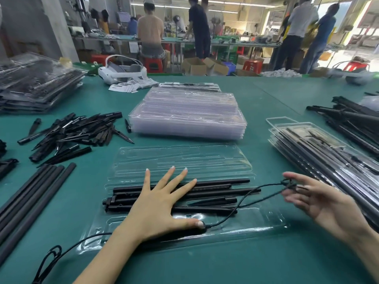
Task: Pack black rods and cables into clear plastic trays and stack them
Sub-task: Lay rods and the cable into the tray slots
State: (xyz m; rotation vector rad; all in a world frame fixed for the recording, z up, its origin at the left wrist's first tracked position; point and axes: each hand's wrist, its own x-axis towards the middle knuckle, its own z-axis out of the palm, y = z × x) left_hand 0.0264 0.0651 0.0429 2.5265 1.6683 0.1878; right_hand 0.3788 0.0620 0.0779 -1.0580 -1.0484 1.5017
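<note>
Your left hand (158, 203) lies flat, fingers spread, pressing the rods (215, 193) into the open tray (266, 220) on the counter (205, 267). Your right hand (320, 199) pinches the cable (264, 198), not yet tucked. Closing and stacking remain.

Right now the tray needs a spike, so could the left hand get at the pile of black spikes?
Probably yes: the left hand lies flat on the rods, holding nothing, and bare mat separates it from the spike pile.

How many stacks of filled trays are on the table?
2 clear ones: one stack at far left, one at right beside the right hand. Another may lie behind the empty trays.
</note>
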